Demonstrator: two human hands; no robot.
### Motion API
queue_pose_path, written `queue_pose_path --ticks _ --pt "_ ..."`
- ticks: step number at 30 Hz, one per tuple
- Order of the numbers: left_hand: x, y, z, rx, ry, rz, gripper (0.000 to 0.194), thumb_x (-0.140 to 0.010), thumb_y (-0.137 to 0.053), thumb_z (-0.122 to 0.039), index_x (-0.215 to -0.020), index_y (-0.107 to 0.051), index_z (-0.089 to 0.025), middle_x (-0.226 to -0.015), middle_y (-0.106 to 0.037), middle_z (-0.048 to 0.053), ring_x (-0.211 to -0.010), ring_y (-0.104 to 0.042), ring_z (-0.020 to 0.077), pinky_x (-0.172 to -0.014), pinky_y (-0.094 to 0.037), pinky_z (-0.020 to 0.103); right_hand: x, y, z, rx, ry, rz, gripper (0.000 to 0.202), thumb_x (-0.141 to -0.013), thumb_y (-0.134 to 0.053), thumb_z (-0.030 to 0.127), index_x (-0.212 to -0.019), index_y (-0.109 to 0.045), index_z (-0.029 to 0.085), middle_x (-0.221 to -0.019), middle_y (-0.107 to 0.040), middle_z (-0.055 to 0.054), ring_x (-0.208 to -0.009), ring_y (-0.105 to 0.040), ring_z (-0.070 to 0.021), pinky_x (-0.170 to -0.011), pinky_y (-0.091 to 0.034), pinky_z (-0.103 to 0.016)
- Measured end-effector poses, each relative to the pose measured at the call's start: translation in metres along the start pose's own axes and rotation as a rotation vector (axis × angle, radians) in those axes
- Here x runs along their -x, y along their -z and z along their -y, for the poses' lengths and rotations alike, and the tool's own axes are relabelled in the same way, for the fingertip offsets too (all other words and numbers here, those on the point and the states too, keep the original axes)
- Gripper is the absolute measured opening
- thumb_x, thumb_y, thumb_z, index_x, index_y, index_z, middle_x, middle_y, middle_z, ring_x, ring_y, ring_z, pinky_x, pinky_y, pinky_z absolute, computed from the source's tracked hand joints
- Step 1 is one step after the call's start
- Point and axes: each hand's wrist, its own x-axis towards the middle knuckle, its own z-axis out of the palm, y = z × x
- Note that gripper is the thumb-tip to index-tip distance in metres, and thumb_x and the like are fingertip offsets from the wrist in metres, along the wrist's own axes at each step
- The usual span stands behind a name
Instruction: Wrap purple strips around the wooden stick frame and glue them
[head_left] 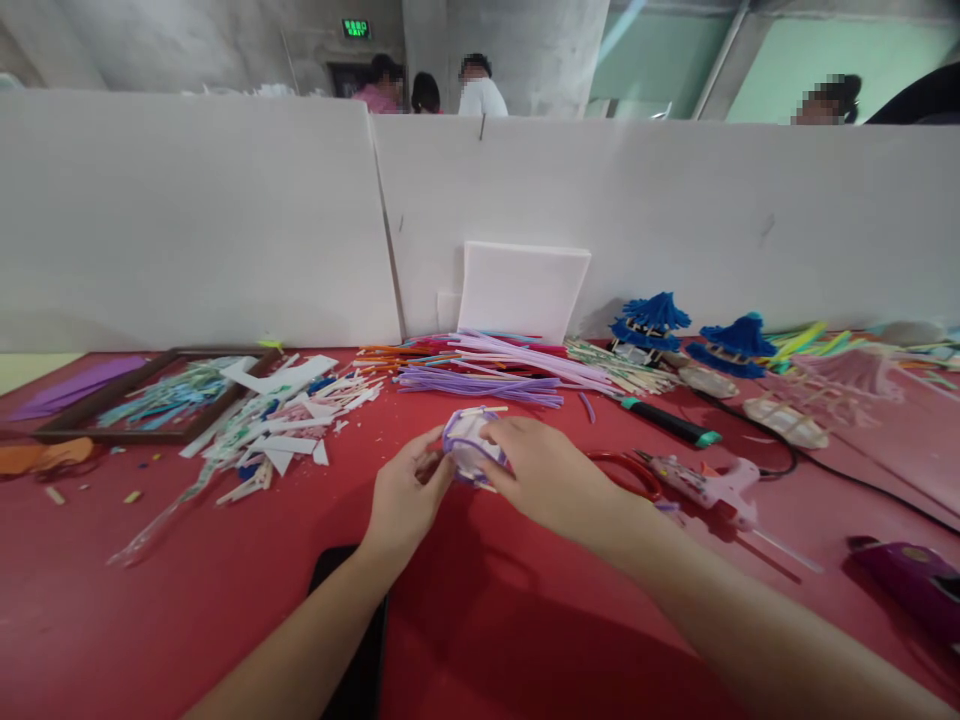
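Note:
A small white piece wrapped with purple pipe cleaner (469,445) is held between my two hands above the red table, with pale stick ends showing at its top and bottom. Closed on its left side are the thumb and fingers of my left hand (409,490). My right hand (551,475) grips it from the right, its fingers over the top and side. Beyond the hands lie bundles of purple pipe cleaners (480,384). A pink glue gun (724,490) and red-handled pliers (626,465) rest to the right.
A dark phone (360,640) lies under my left forearm. Paper scraps (289,420) and a brown frame (142,436) are at the left. Blue roof-like models (651,325), a black-green tool (667,422) and a cable (847,484) lie right. White panels (645,200) stand behind; people sit beyond.

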Motion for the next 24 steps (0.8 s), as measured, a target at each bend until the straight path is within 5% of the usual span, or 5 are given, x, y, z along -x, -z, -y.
queue_pose_path --ticks 5,19,24 --pt "0.001 0.000 -0.001 0.009 0.020 0.002 0.046 -0.077 -0.062 -0.040 -0.115 -0.056 -0.015 -0.095 -0.074 0.009 -0.082 -0.070 0.0218 -0.072 -0.055 0.031 -0.004 -0.017 0.000 0.131 -0.052 0.046 0.020 -0.088 -0.048 0.014 -0.099 -0.065 0.014 -0.094 -0.068 -0.013 -0.086 -0.063 -0.0250 -0.074 -0.044 -0.033" --pt "-0.001 0.000 -0.001 -0.148 -0.005 -0.073 0.035 -0.080 -0.056 -0.042 -0.103 -0.060 -0.016 -0.086 -0.075 0.008 -0.075 -0.071 0.0223 -0.068 -0.053 0.031 -0.003 -0.020 0.007 0.219 -0.026 0.076 0.028 -0.091 -0.043 0.012 -0.114 -0.059 0.014 -0.112 -0.062 -0.011 -0.095 -0.062 -0.0235 -0.076 -0.048 -0.033" --pt "0.004 -0.001 -0.006 -0.328 -0.035 -0.095 0.026 -0.081 -0.054 -0.040 -0.095 -0.061 -0.019 -0.079 -0.076 0.003 -0.074 -0.070 0.0211 -0.066 -0.050 0.028 -0.003 -0.014 0.013 0.240 -0.065 0.105 0.020 -0.090 -0.047 0.015 -0.100 -0.065 0.013 -0.100 -0.066 -0.010 -0.087 -0.063 -0.0207 -0.074 -0.046 -0.028"
